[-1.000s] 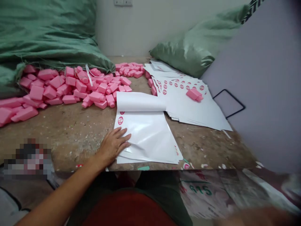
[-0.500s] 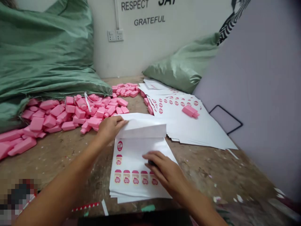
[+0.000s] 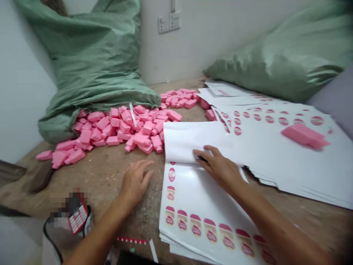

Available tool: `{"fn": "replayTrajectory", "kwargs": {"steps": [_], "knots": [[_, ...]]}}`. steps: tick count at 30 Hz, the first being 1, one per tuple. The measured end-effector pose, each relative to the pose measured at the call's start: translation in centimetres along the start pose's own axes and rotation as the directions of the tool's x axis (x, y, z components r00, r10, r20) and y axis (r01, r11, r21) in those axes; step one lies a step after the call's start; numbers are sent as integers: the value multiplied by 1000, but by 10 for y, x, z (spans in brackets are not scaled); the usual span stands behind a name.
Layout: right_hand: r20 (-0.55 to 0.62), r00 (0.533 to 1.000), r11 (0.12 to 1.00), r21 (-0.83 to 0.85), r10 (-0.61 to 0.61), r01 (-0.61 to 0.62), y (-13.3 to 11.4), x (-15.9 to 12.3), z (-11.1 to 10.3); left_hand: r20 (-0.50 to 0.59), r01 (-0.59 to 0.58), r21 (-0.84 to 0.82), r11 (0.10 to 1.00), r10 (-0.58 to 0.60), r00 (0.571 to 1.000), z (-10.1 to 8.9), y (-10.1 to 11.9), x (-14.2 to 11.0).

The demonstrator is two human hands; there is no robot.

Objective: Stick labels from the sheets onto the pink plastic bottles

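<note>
My right hand [image 3: 217,167] lies on the fold of the turned-back white sheets [image 3: 190,141], with a small black object [image 3: 202,158], perhaps a pen, between its fingers. Below the fold, a stack of sticker sheets [image 3: 193,191] shows rows of pink-and-cream bottle labels. My left hand [image 3: 135,182] rests open on the worktop, left of the stack, touching no sheet. A second stack of printed sheets [image 3: 275,165] lies to the right, partly under my right hand's side, with a pink plastic bottle [image 3: 305,136] lying on it.
A heap of pink plastic bottles [image 3: 124,130] spills from a green woven sack [image 3: 91,66] onto the stained wooden worktop [image 3: 93,176]. Another green sack [image 3: 278,62] lies behind the sheets. A pixelated object [image 3: 71,213] sits at the near left edge.
My left hand has let go of the sheets and moved to the worktop. My right hand has moved up onto the fold. The view has swung left and come closer.
</note>
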State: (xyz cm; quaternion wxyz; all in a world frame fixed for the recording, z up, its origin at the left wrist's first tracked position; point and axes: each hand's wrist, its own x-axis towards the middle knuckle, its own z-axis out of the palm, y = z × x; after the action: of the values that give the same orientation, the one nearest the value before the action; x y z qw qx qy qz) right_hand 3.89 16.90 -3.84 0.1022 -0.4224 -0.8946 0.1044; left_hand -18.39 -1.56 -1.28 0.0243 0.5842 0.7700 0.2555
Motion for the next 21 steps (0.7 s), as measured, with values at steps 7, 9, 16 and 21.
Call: {"fn": "replayTrajectory", "kwargs": {"steps": [7,9,16,21], "knots": [[-201,979,995,89,-22,41,15,-13,15,-182,199,194,960,-164,969,-16,-49,33],[-278,960,988,131,-44,84,12,-23,10,-207,215,232,949,-168,964,-17,-54,52],[-148,987,953,301,58,-11,-1,-85,-10,114,-61,210,976,37,993,-16,-53,104],[47,978,864,462,202,-201,-22,-131,-14,113,-20,127,992,6,994,-17,-42,95]]}}
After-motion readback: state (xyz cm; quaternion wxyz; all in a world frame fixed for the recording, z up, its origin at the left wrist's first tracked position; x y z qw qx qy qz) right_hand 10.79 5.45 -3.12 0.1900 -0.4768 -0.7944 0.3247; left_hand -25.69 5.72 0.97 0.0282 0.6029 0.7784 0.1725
